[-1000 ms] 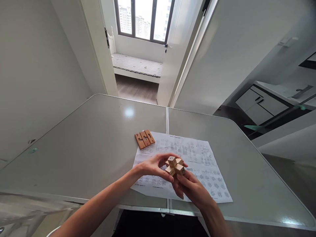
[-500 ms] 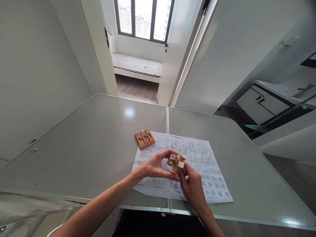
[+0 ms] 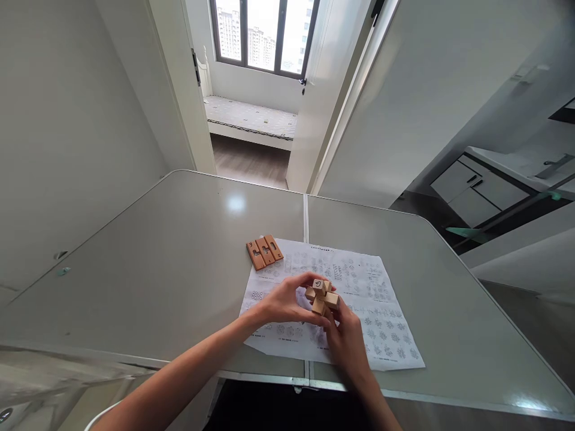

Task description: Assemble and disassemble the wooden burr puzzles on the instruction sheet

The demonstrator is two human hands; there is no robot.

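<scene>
A light wooden burr puzzle point(image 3: 320, 304) of crossed blocks, one end marked with a dark letter, is held above the printed sheet. My left hand point(image 3: 290, 300) curves round its left side, thumb below and fingers at the far side. From the lower right, my right hand point(image 3: 347, 335) grips it, with some fingers hidden behind the blocks. Under both hands lies the white instruction sheet point(image 3: 386, 293) with rows of small diagrams. Three reddish-brown wooden pieces point(image 3: 265, 252) with cut-outs and numbers lie side by side at the sheet's upper left corner.
The grey table point(image 3: 188, 257) has a pale seam point(image 3: 306, 218) across it and a metal edge near my body. Beyond it, a doorway shows a bed point(image 3: 251, 117) under a window. A sink cabinet point(image 3: 478, 182) stands at the far right.
The puzzle has turned slightly in my hands and shifted a little to the right. Both hands keep hold of it, and the brown pieces stay put.
</scene>
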